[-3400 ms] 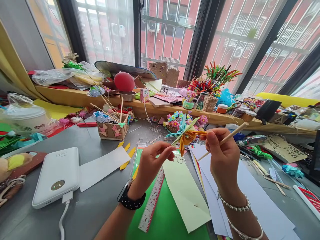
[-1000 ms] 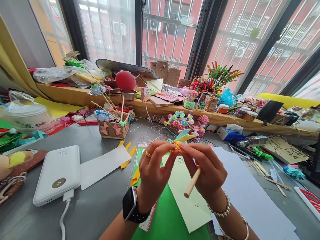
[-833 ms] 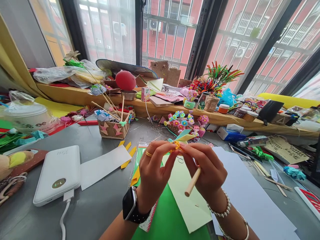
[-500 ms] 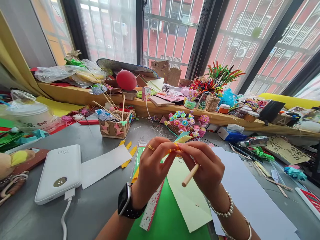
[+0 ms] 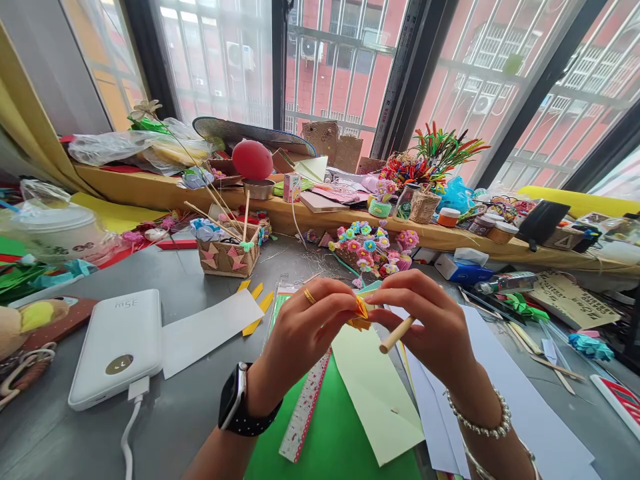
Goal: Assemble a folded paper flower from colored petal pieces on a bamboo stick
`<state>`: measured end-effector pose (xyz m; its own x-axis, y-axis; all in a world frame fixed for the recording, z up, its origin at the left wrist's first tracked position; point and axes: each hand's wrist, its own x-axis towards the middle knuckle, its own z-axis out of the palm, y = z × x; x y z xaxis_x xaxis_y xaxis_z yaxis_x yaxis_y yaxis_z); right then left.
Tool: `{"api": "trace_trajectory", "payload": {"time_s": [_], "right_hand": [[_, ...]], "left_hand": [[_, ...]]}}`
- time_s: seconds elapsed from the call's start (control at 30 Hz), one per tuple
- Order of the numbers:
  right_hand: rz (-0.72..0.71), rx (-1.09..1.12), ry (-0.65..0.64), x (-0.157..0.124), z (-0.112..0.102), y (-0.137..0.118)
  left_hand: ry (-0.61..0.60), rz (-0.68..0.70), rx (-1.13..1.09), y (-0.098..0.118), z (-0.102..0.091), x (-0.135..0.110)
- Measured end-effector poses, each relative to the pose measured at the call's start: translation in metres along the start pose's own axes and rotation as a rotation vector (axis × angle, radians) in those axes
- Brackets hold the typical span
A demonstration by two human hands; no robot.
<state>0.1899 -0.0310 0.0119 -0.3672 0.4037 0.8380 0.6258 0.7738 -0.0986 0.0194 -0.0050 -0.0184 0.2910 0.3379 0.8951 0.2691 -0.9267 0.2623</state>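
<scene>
My left hand (image 5: 307, 327) and my right hand (image 5: 430, 320) meet above the grey table, fingers pinched together on a small folded orange and teal paper piece (image 5: 361, 311). A wooden stick (image 5: 396, 335) runs out from under my right fingers toward me; that hand grips it along with the paper. A black watch sits on my left wrist and bead bracelets on my right. Below the hands lie a pale green paper strip (image 5: 377, 390), a green sheet (image 5: 335, 443) and a patterned ruler (image 5: 305, 410).
A white power bank (image 5: 117, 347) with its cable lies at the left beside a white paper (image 5: 205, 333). White sheets (image 5: 515, 393) spread at the right. A small box with sticks (image 5: 227, 257), paper flowers (image 5: 370, 247) and a cluttered windowsill stand behind.
The hands came together from holding the paper piece and stick apart. Over the last second they turned the piece, so most of it is hidden behind the fingers and the stick end points right.
</scene>
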Motion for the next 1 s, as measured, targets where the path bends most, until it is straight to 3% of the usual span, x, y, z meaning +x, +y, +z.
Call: {"api": "trace_trajectory", "payload": {"time_s": [0.53, 0.8, 1.0], "right_hand": [[0.180, 0.191, -0.177, 0.0005, -0.0044, 0.0021], [0.238, 0.176, -0.423, -0.0009, -0.0090, 0.0062], [0.335, 0.240, -0.473, -0.0004, -0.0063, 0.0056]], "left_hand": [[-0.133, -0.143, -0.169, -0.0018, -0.0028, 0.0036], [-0.291, -0.220, -0.150, -0.0016, -0.0052, 0.0049], [-0.347, -0.299, -0.186, -0.0028, -0.0058, 0.0028]]}}
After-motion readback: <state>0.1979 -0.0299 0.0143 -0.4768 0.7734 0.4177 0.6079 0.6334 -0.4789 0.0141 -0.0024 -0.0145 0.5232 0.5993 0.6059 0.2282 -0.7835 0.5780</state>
